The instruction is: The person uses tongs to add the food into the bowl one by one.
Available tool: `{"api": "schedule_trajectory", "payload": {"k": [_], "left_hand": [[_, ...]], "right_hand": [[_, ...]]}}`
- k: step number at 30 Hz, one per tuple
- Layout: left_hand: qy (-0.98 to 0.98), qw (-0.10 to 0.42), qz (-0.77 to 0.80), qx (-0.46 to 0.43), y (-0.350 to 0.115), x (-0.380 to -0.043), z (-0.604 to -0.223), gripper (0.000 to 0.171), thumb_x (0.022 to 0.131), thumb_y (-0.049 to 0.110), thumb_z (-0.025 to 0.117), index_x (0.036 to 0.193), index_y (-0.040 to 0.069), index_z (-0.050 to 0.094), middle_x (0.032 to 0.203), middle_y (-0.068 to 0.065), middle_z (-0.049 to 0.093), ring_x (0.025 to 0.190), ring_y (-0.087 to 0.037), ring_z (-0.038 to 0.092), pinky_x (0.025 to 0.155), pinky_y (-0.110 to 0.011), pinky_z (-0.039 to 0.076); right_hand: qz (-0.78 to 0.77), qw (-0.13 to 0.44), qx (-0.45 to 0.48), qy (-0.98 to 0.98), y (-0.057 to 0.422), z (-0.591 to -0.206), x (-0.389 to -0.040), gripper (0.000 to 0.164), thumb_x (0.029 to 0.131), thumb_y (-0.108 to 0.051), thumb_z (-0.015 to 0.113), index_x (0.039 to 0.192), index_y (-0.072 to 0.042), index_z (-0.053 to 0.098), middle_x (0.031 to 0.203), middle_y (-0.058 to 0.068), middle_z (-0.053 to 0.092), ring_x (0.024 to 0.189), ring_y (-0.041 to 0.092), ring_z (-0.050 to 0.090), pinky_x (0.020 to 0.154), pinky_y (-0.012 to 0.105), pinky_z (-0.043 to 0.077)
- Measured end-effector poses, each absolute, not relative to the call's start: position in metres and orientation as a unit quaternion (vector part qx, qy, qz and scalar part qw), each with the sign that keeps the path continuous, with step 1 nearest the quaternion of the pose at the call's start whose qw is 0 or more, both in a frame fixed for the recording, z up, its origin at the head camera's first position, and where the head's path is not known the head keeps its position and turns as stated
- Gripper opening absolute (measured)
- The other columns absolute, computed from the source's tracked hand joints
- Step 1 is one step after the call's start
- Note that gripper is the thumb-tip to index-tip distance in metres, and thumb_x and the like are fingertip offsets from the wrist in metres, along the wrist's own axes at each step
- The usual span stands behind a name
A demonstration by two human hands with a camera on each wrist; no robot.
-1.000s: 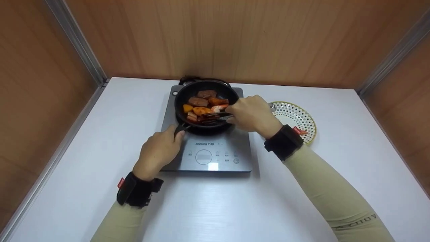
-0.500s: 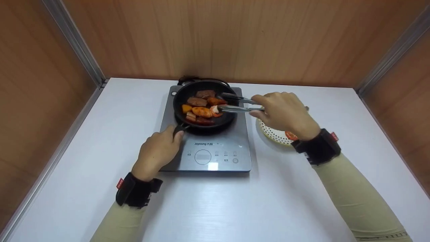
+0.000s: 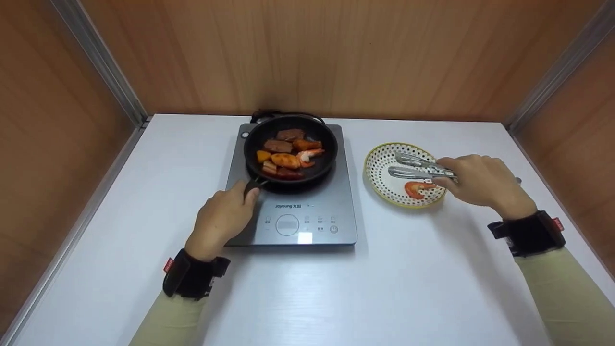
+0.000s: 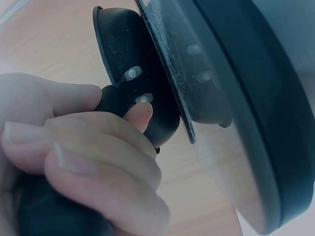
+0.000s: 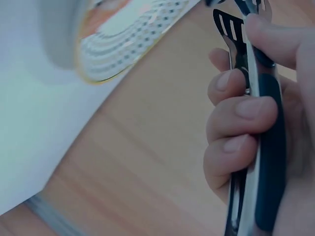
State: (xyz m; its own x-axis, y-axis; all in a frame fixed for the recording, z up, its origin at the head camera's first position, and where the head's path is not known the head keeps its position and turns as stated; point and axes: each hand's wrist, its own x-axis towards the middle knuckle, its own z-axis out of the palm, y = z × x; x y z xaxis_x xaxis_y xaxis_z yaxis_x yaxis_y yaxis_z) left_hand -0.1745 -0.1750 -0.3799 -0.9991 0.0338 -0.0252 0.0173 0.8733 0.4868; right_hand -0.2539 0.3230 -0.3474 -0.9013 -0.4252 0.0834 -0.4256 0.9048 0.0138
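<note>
My left hand (image 3: 223, 216) grips the black handle (image 4: 64, 209) of a frying pan (image 3: 314, 127). Pieces of meat (image 3: 278, 146), orange and yellow chunks and a shrimp (image 3: 307, 156) lie in the pan. At the right, my right hand (image 3: 485, 182) holds metal tongs (image 3: 415, 172) over a dotted plate (image 3: 379, 180) with a yellow rim. The tong tips stand slightly apart with nothing visible between them. Below them another shrimp (image 3: 415, 189) rests on the plate. In the right wrist view, fingers curl round the dark-sided arms of the tongs.
The pan sits on a grey induction cooker (image 3: 312, 230) with a touch panel. A black cable (image 3: 266, 114) lies behind it. Wooden panels (image 3: 307, 57) with metal corner strips enclose the white table (image 3: 298, 298) at the back and sides.
My right hand has drawn the tongs rightward from the pan to above the plate. A shrimp between the tong tips half a second ago now lies in the pan. My left hand keeps its grip.
</note>
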Motion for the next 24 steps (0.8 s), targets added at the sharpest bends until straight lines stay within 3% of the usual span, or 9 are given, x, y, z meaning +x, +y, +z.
{"api": "schedule_trajectory", "payload": {"k": [4,10,17,24], "left_hand": [[0.968,0.012,0.25,0.012,-0.175,-0.174,-0.381,0.037,0.115,0.04,0.043,0.12,0.007,0.059,0.091,-0.019,0.067,0.088,-0.039,0.069,0.063,-0.049,0.048],[0.968,0.014,0.251,0.011,-0.175,-0.174,-0.382,0.038,0.115,0.04,0.043,0.118,0.006,0.059,0.087,-0.016,0.065,0.081,-0.034,0.065,0.061,-0.045,0.046],[0.967,0.013,0.253,0.012,-0.175,-0.174,-0.38,0.036,0.114,0.04,0.043,0.114,0.007,0.058,0.085,-0.016,0.063,0.078,-0.034,0.063,0.06,-0.044,0.044],[0.968,0.01,0.249,0.019,-0.174,-0.174,-0.38,0.039,0.115,0.039,0.044,0.122,0.005,0.06,0.098,-0.023,0.07,0.091,-0.041,0.071,0.063,-0.05,0.048]], "right_hand": [[0.0,0.031,0.212,-0.977,0.345,-0.357,-0.253,0.042,0.1,-0.036,0.074,0.133,-0.009,0.072,0.107,0.015,0.078,0.079,0.027,0.064,0.064,0.049,0.05],[0.001,0.024,0.206,-0.978,0.369,-0.365,-0.251,0.039,0.1,-0.036,0.075,0.13,-0.011,0.073,0.094,0.008,0.075,0.073,0.023,0.059,0.059,0.044,0.045],[0.001,0.015,0.202,-0.979,0.385,-0.373,-0.25,0.039,0.099,-0.035,0.075,0.13,-0.011,0.073,0.099,0.012,0.077,0.078,0.029,0.066,0.062,0.049,0.048],[-0.005,0.009,0.197,-0.98,0.388,-0.376,-0.25,0.032,0.099,-0.032,0.075,0.127,-0.016,0.075,0.1,0.012,0.077,0.084,0.035,0.069,0.063,0.055,0.05]]}}
